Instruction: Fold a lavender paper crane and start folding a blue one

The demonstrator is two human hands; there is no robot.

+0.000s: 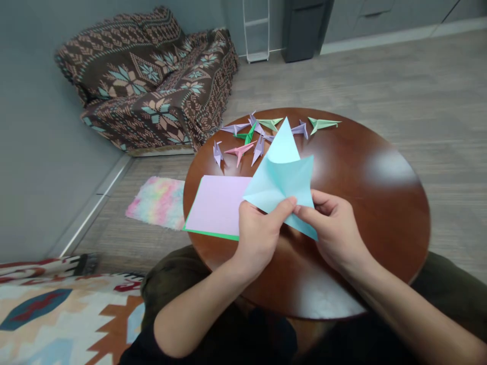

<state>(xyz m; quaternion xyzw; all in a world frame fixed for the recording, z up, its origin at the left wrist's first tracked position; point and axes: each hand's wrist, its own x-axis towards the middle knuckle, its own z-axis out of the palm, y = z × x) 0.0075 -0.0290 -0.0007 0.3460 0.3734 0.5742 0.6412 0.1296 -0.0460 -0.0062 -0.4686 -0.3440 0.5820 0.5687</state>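
Note:
A light blue sheet of paper [281, 177], creased and partly folded with one point sticking up, is held above the table. My left hand [262, 228] pinches its lower edge between thumb and fingers. Close beside it, my right hand [335, 223] grips the lower right part, its thumb almost touching the left thumb. The fingers behind the paper are partly hidden. To the left of my left hand lies a stack of square paper [216, 203], lilac on top with a green edge showing beneath.
Several folded paper birds, among them a pink one [240, 151] and a pale green one [322, 124], stand along the far side of the round brown table [373, 203]. Beyond are a draped sofa [160, 86] and a fluffy pastel rug [158, 202].

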